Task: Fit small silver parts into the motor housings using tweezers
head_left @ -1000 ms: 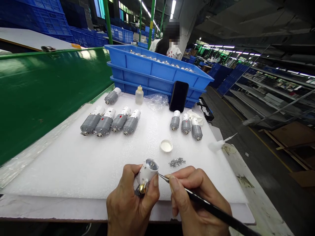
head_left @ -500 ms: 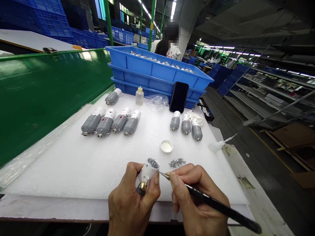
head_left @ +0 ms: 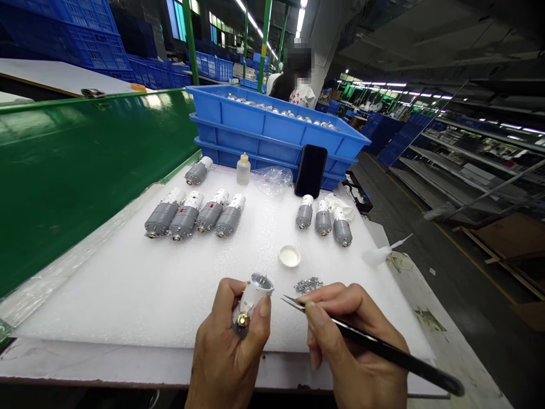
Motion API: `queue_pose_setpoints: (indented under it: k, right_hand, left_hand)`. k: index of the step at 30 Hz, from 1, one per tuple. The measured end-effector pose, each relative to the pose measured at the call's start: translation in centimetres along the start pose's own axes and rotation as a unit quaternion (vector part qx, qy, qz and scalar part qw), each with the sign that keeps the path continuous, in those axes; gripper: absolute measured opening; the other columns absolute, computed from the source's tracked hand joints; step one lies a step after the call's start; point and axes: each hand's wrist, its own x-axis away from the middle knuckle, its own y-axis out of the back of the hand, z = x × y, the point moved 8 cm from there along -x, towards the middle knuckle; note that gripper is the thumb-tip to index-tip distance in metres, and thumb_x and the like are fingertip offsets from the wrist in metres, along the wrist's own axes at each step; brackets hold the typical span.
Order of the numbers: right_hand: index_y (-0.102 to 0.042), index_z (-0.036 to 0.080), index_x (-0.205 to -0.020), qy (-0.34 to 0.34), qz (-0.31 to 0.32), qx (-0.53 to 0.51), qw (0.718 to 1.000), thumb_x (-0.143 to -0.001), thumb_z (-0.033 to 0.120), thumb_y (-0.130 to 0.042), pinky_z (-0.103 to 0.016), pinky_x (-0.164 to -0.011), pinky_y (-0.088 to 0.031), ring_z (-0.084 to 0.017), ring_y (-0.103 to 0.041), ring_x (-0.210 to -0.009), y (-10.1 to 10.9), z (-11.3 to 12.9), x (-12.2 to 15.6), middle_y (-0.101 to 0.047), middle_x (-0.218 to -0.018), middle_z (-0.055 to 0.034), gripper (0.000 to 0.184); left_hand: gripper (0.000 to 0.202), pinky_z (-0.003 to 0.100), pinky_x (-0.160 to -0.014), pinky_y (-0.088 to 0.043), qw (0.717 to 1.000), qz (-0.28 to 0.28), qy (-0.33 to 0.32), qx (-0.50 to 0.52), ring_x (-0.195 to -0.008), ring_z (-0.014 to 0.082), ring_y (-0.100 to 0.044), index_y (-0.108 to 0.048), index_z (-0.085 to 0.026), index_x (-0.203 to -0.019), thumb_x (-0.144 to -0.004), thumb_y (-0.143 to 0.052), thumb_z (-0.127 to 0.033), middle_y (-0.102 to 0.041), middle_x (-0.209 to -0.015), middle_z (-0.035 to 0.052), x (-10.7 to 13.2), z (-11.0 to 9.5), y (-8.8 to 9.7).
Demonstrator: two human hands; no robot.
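Observation:
My left hand (head_left: 225,335) grips a small motor with a white casing (head_left: 252,295), its open metal end up and a brass pinion (head_left: 243,321) at the bottom. My right hand (head_left: 353,329) holds black-handled tweezers (head_left: 383,349), whose fine tips stop just right of the motor, not touching it. Above the tweezer tips lies a small heap of silvery metal bits (head_left: 308,285). A white bottle cap (head_left: 290,256) sits farther up. Grey-and-white motors (head_left: 186,222) (head_left: 323,224) lie in rows on the white foam sheet (head_left: 128,295).
Stacked blue plastic crates (head_left: 272,128) hold silvery parts behind the foam. A black smartphone (head_left: 311,170), dropper bottle (head_left: 243,170) and plastic bag (head_left: 272,180) stand before them. A green panel (head_left: 85,170) runs along the left. A co-worker (head_left: 303,96) stands beyond the crates.
My right hand has drawn the tweezers rightward, away from the motor's open end. The motor has tilted slightly in my left hand, and the whole view has shifted a little.

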Motion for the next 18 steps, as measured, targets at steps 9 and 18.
queue_pose_setpoints:
  k: [9,18]
  right_hand:
    - [-0.070,0.026,-0.087,0.120,0.042,0.008,0.992,-0.084,0.013,-0.077,-0.025,-0.067,-0.060,-0.016,-0.076,-0.080,0.4,1.9,0.0,-0.079,-0.086,0.0006,0.015]
    - [-0.071,0.025,-0.100,0.174,0.226,0.038,0.958,-0.083,0.003,-0.076,-0.031,-0.067,-0.065,-0.021,-0.079,-0.083,-0.8,3.5,-1.3,-0.080,-0.097,-0.0035,0.028]
  left_hand:
    - [0.044,0.025,-0.055,-0.040,0.925,0.175,0.203,0.271,-0.051,0.0132,-0.048,-0.059,-0.023,-0.078,-0.093,-0.053,-0.065,-0.058,-0.055,-0.0046,1.3,-0.1,-2.7]
    - [0.068,0.027,-0.056,-0.034,0.837,0.267,0.317,0.357,-0.049,0.0128,-0.040,-0.053,-0.021,-0.041,-0.090,-0.050,-0.067,-0.052,-0.046,0.0015,3.5,0.6,-4.2]
